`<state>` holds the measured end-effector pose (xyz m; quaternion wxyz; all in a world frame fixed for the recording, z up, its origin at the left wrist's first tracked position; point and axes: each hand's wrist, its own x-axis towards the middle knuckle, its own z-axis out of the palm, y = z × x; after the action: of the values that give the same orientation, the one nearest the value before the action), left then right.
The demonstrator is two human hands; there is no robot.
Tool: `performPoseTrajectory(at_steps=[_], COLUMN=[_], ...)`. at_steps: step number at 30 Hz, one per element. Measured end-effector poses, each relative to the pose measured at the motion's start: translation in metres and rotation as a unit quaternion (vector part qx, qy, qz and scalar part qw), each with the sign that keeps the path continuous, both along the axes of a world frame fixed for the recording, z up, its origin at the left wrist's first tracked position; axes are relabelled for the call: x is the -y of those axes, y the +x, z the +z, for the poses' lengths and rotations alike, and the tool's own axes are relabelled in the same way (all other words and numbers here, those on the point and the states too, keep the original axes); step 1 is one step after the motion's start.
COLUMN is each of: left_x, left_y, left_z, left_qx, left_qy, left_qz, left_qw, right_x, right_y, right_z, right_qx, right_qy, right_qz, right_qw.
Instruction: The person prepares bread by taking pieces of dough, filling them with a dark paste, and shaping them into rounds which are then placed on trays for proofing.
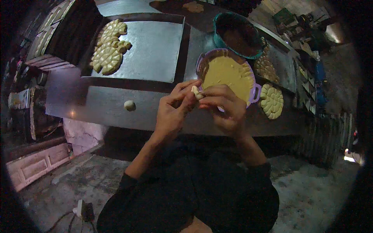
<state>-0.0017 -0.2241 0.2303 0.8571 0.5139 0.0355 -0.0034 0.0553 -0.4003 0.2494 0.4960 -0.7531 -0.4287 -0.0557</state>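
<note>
Both hands meet over the near edge of a purple basin (229,77) of thick yellow liquid. My left hand (174,110) pinches a small pale piece of dough (196,92) between thumb and fingers, and my right hand (225,106) grips the same piece from the right, its fingers bent. A separate round dough ball (129,105) lies on the metal table (105,112) to the left of my hands. A scored flower-shaped dough piece (271,101) sits just right of the basin.
A metal tray (151,46) holding shaped dough pieces (108,54) sits at back left, beside stacked trays (48,29). A teal tub (237,35) stands behind the basin. Another tray (283,66) of dough is at right. A plug and cables (80,209) show low left.
</note>
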Motion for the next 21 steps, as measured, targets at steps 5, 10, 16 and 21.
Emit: performPoseTrajectory(at_steps=[5,10,16,21], left_x=[0.024,0.053,0.048,0.037], left_y=[-0.030,-0.056,-0.086,-0.101], left_z=[-0.012,0.002,0.013,0.009], left_qx=[-0.096,-0.031,0.033,0.097], left_qy=[-0.077,0.168,0.187,0.198], left_qz=[0.036,0.115,0.076,0.084], left_qw=[0.992,0.979,0.979,0.972], right_x=[0.015,0.041,0.047,0.035], right_y=[-0.037,-0.050,-0.053,-0.055], right_z=[0.026,0.026,0.025,0.012], right_qx=[0.158,-0.102,-0.107,-0.165], right_qy=[-0.114,-0.032,-0.050,0.002], right_qz=[-0.007,0.080,0.105,0.141], right_qw=[0.981,0.991,0.987,0.976])
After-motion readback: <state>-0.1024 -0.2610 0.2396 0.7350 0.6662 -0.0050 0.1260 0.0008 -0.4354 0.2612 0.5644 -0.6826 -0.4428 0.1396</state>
